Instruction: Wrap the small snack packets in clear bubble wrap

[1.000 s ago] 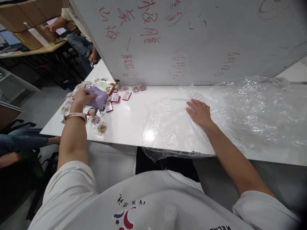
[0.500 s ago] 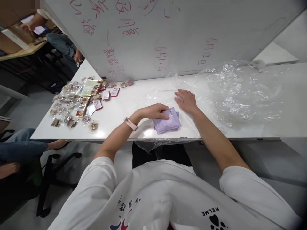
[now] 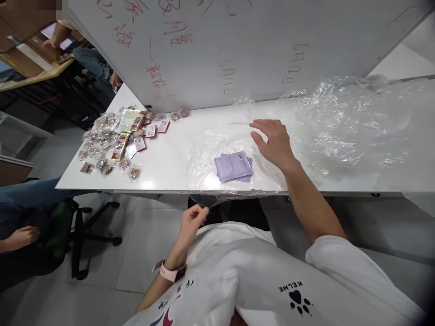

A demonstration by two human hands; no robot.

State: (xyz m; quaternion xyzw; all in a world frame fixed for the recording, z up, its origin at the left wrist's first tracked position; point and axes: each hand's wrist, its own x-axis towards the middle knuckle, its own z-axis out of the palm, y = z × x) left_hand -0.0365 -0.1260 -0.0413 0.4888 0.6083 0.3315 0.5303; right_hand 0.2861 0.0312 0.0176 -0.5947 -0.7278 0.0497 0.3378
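Observation:
Two flat lilac packets (image 3: 234,167), one crossed over the other, lie on a clear plastic sheet (image 3: 202,154) spread over the white table. The top packet bears a small barcode. My left hand (image 3: 194,219) is below the table's front edge, its thumb and fingers pinched on the sheet's overhanging edge. My right hand (image 3: 273,140) is open, fingers apart, over the sheet to the right of the packets. Whether it touches the film I cannot tell.
Crumpled clear film (image 3: 343,131) covers the table's right side. Small snack packets (image 3: 108,136) and red-edged cards (image 3: 151,131) are heaped at the left. A whiteboard (image 3: 258,50) stands behind. A seated person's hand (image 3: 25,237) and an office chair (image 3: 79,244) are at lower left.
My left hand has let go of the lilac packets and moved down to the sheet's front edge. My right hand has lifted slightly and shifted right, its fingers spread.

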